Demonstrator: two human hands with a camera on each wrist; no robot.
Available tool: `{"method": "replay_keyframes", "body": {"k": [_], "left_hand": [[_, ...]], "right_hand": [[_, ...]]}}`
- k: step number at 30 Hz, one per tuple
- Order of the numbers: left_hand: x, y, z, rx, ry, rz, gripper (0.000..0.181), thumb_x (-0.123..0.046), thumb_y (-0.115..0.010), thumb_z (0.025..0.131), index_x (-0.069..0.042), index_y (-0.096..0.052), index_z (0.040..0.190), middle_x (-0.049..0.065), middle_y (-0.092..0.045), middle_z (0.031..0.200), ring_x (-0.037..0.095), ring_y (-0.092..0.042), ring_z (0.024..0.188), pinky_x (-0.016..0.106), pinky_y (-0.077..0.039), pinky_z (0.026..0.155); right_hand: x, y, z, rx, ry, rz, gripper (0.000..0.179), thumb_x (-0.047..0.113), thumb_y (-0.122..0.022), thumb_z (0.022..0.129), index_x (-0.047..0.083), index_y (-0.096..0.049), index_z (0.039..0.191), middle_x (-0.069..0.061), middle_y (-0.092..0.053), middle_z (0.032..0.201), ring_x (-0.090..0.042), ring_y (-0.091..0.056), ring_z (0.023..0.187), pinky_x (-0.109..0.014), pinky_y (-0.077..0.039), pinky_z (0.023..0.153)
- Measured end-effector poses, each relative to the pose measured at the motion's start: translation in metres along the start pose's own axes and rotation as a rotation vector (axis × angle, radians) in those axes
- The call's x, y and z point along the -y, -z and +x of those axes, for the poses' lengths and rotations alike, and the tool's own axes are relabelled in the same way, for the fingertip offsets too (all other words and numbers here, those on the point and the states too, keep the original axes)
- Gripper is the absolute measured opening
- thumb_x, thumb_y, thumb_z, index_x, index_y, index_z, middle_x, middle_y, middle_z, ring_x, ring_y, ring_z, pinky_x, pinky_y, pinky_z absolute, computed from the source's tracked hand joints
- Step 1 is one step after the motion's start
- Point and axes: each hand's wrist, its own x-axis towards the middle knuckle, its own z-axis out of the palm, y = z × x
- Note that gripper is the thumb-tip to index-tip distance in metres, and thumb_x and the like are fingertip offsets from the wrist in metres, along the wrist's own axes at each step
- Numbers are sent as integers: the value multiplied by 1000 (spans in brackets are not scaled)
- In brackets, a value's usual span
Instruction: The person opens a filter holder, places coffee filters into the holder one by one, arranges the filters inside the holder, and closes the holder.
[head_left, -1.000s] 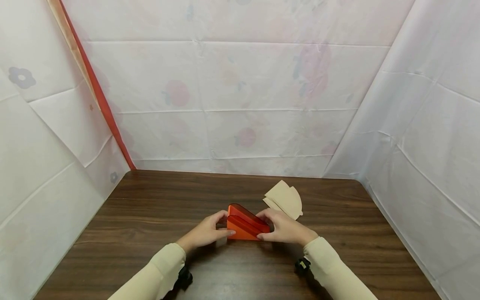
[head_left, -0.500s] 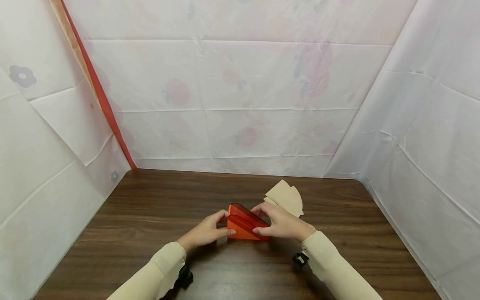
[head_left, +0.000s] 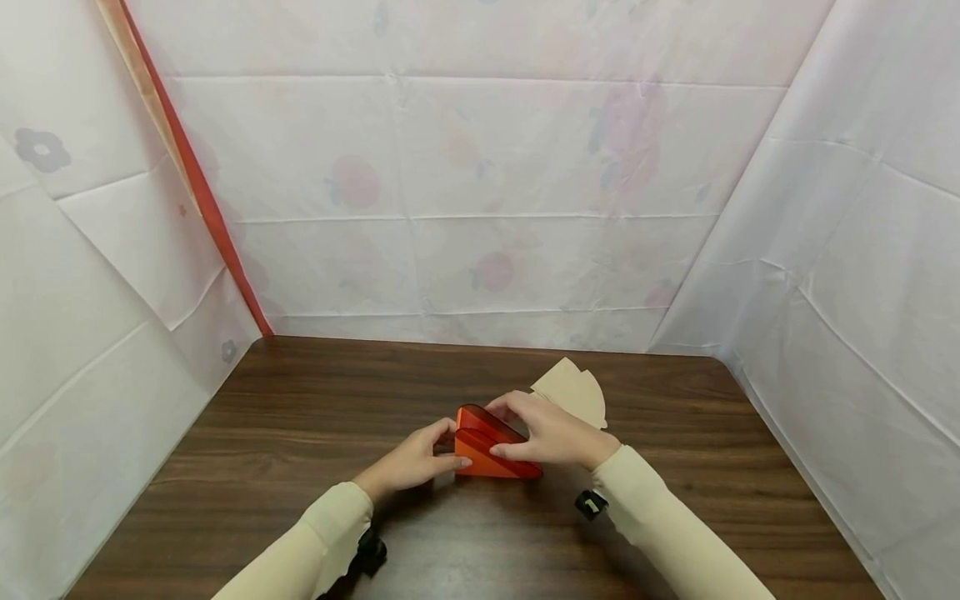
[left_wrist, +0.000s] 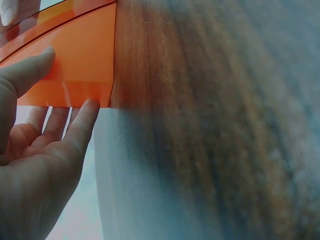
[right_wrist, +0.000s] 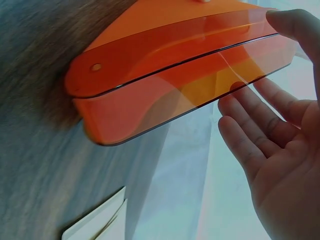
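Note:
An orange see-through filter holder (head_left: 483, 467), wedge-shaped with a slanted open top, stands on the wooden table in the head view. My left hand (head_left: 408, 464) grips its left end, thumb on the front panel and fingers at the side edge, as the left wrist view shows with the holder (left_wrist: 85, 60). My right hand (head_left: 553, 432) spans the slanted top. In the right wrist view its thumb lies on one panel of the holder (right_wrist: 150, 70) and its fingertips meet the other panel. Fan-shaped paper coffee filters (head_left: 573, 393) lie just behind the right hand.
The dark wooden table (head_left: 315, 400) has white printed sheeting (head_left: 480, 167) behind it and on both sides. A red strip (head_left: 202, 192) runs down the left corner. Black wrist cameras sit under both cuffs.
My right hand has slid up and leftward along the holder's slanted top, away from its low right corner. The left hand and the holder stay in place.

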Motion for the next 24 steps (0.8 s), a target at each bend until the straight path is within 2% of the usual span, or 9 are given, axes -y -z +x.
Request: {"method": "replay_keyframes", "body": {"k": [7,15,24], "left_hand": [[0,1,0,-4,-14,22,33,-26,-73,94,-13,-58,119,-3,-66,115,20,-61,112,40,-49,96],[-1,0,-2,-11,-2,14,32,-25,-73,94,-12,-58,119,-1,-66,115,22,-61,111,40,-50,94],[-5,-1,-3,-14,-19,-3,31,-21,-74,94,-11,-58,118,1,-66,116,22,-61,112,42,-49,93]], "right_hand": [[10,3,10,5,2,-18,54,46,-73,90,15,-56,131,11,-61,116,-4,-58,104,-26,-50,90],[22,5,20,6,15,-85,54,48,-73,89,18,-56,130,13,-60,113,-1,-57,99,-22,-50,84],[25,4,29,14,59,-107,52,40,-74,90,14,-56,131,9,-59,114,-4,-56,99,-20,-49,84]]}}
